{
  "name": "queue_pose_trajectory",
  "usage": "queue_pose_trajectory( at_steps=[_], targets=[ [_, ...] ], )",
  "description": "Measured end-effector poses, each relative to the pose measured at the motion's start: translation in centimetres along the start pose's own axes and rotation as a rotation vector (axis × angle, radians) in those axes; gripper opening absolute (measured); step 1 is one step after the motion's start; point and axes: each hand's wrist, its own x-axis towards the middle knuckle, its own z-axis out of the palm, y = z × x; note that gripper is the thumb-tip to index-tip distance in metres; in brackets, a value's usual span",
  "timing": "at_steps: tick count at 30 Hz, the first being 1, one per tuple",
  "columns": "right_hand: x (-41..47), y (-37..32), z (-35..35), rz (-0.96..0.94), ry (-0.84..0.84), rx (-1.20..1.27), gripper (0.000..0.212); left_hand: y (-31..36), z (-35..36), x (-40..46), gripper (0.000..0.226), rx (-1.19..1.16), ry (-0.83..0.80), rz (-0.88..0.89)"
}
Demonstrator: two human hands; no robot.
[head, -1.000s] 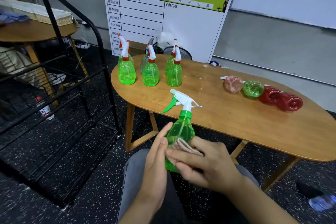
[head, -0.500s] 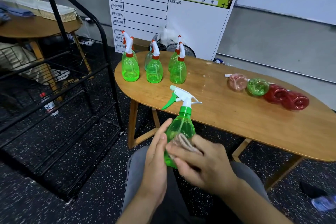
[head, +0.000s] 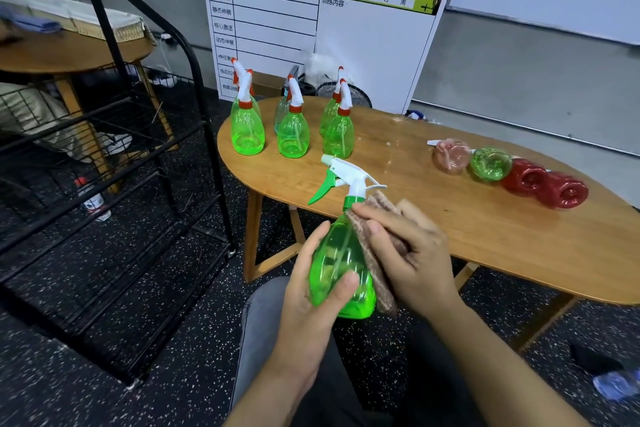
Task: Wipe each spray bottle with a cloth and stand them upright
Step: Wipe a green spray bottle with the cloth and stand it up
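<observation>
Left hand (head: 311, 291) is wrapped round the lower body of the green spray bottle (head: 341, 267), thumb across the front and fingers behind, so that the bottle is held upright above the lap, just short of the near edge of the bench (head: 485, 236). Right hand (head: 408, 253) is closed on the brown cloth (head: 375, 253), which is pressed by its fingers against the right shoulder of the bottle just below the white trigger head (head: 346, 177).

For the wipe to be done well, the bottle should be turned a little at a time in the left hand while the cloth is drawn from the neck down to the base, so that no strip of the plastic is missed. The patch under the left thumb would be left untouched unless the grip is shifted. The trigger head and the green lever ought to be wiped too, lightly, so that nothing is sprayed.

Several green bottles (head: 292, 133) are seen upright at the far left end of the bench; four more (head: 491, 163), pink, green and red, are lying in a row on the right. A free spot beside the upright group would suit this bottle once it is judged clean.
</observation>
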Motion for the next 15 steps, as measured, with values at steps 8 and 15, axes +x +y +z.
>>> queue_pose_trajectory(
  at_steps=[8, 15],
  targets=[
    [0.3, -0.2, 0.3, 0.131, 0.01, 0.117, 0.031, -0.3, -0.4, 0.3, 0.049, 0.029, -0.015, -0.011],
    [-1.6, -0.6, 1.1, 0.018, -0.061, 0.015, 0.029, -0.5, -0.6, 0.5, 0.044, -0.005, 0.024, -0.026]
  ],
)
